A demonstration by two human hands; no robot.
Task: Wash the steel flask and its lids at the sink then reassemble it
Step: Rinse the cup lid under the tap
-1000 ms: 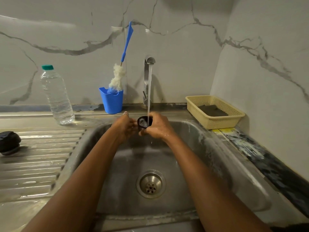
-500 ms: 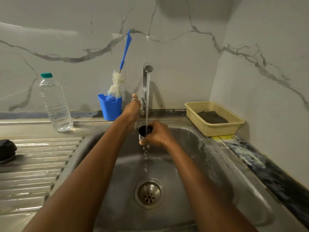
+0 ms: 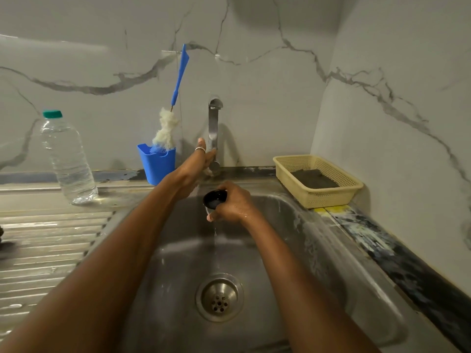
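The right hand [image 3: 233, 205] grips the black lid [image 3: 214, 198] (water [image 3: 215, 231] dribbling beneath); the left hand [image 3: 196, 165] curls round the tap [image 3: 213, 123].

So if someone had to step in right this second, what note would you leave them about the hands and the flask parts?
Left hand: grips the tap low on its stem; no stream falls from the spout.
Right hand: holds a black lid over the sink, with water dripping off below it.
Flask body: not in view.
Done: this lid looks rinsed.
Left: probably set the lid down, wash whatever parts remain, then reassemble the flask.
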